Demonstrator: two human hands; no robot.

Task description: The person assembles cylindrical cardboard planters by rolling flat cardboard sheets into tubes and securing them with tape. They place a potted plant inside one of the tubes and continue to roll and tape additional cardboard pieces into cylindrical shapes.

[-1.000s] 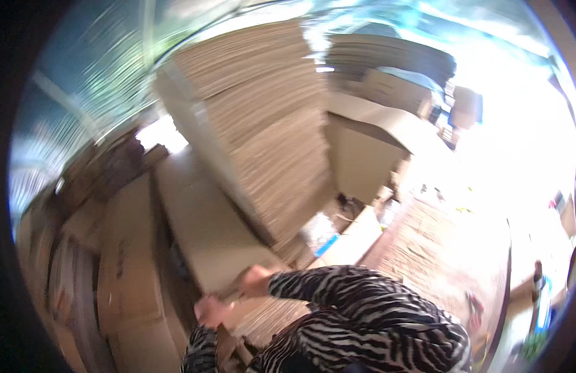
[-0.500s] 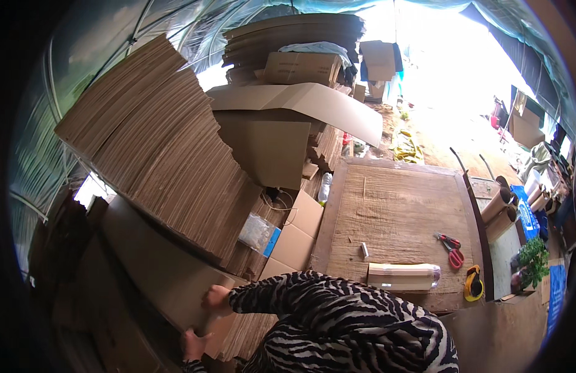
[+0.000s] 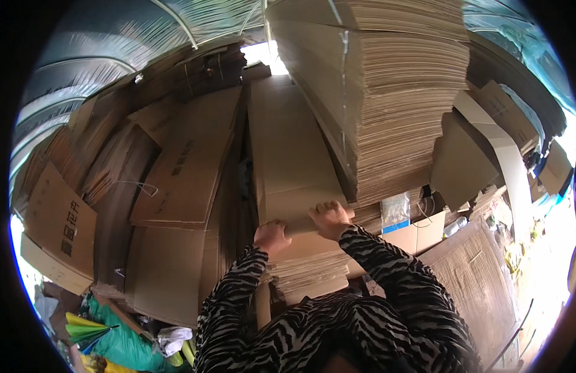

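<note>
In front of me a long flat cardboard sheet lies on top of a stack, its far end running away beside a tall pile. Both hands close round its near edge, which is bent up a little between them. My left hand grips the left corner, with the fingers curled over. Farther right, my right hand holds the same edge, knuckles up. The fingertips under the sheet are hidden. Below the lifted edge more stacked cardboard sheets show, close to my body.
A tall pile of flattened cardboard rises at the right. Leaning printed cartons crowd the left. A wooden table stands at the lower right, with a clear plastic bag nearby. Green plastic lies at the lower left.
My view has swung left, so the table has shifted to the right edge. My hands, earlier apart at the sheet's near end, now both grip its edge, which is bent up.
</note>
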